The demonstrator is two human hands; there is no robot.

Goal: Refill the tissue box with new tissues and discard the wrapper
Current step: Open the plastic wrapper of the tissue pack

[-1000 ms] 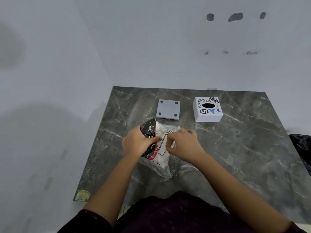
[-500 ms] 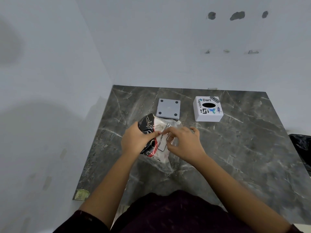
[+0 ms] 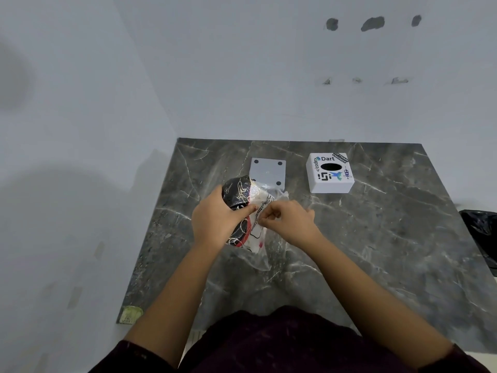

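The pack of tissues (image 3: pixel 246 211) is held just above the worktop (image 3: pixel 376 238), still in its wrapper. The left hand (image 3: pixel 215 220) grips it. The right hand (image 3: pixel 289 222) pinches the wrapper to tear it. Next comes a firm pull. The tissue box (image 3: pixel 330 173) looks empty, with its lid (image 3: pixel 267 172) lying beside it.

A dark grey marble-patterned tabletop (image 3: pixel 376 238), crossed by pale veins, is set into a corner formed by two plain, pale bluish-white walls. The back wall (image 3: pixel 269 76) is marked high up by three dark patches (image 3: pixel 372 23), and below them a row of small scuffs (image 3: pixel 399 80) is seen. Soft shadows are cast on the left wall (image 3: pixel 67 130). A worn yellowish sticker (image 3: pixel 131 314) is stuck at the tabletop's near left corner. Something black and glossy (image 3: pixel 481 232) is partly seen past the right edge.
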